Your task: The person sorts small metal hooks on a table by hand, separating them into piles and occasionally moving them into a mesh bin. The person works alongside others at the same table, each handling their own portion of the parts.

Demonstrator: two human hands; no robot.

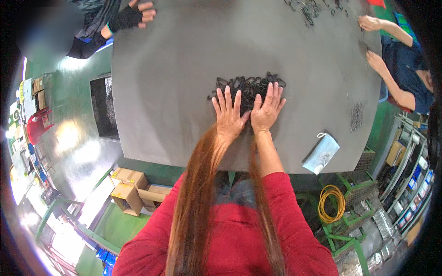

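A heap of small black loop-shaped pieces (pixel 247 84) lies on the grey tabletop (pixel 170 92) in front of me; their exact kind is too small to make out. My left hand (pixel 228 114) rests palm down over the near left side of the heap, fingers spread. Beside it, my right hand (pixel 268 109) lies flat over the right part, with its fingers stretched out. The two thumbs come close together between the hands. Part of the heap is hidden beneath my fingers and palms.
A light blue pouch-like item (pixel 322 154) lies near the table's front right. Small dark pieces (pixel 357 117) sit at the right edge, more black loops (pixel 306 10) at the far side. A person's gloved hand (pixel 131 17) is far left; another person's hands (pixel 377 62) work at right.
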